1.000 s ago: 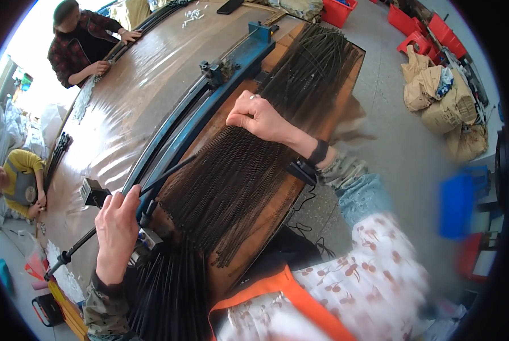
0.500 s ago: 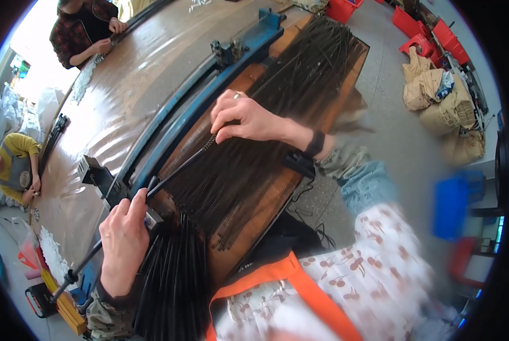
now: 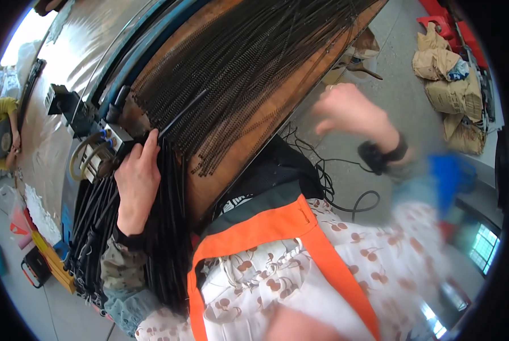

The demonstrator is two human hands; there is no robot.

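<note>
My left hand (image 3: pixel 138 183) is closed round a slim black tube (image 3: pixel 181 115) beside the bench's near left end. The tube's far end slants up over long dark coil springs (image 3: pixel 226 85), which lie heaped on the wooden bench top (image 3: pixel 223 182). Out past the bench edge, over the floor, my right hand (image 3: pixel 351 113) is smeared by motion. Its fingers are too blurred to read, and nothing clear shows in them. A bundle of black tubes (image 3: pixel 172 227) hangs below and beside my left hand.
A metal fixture with hoses (image 3: pixel 104 150) stands close left of my left hand, by a blue rail (image 3: pixel 130 62). Black cables (image 3: pixel 328 176) lie on the floor near the bench. Brown sacks (image 3: pixel 456 94) stand at right. A person in yellow (image 3: pixel 3 111) is at far left.
My right hand has left the tube's end and swung right, off the bench. The spring it pinched there no longer shows at that end. My left hand still grips the tube; the view has shifted.
</note>
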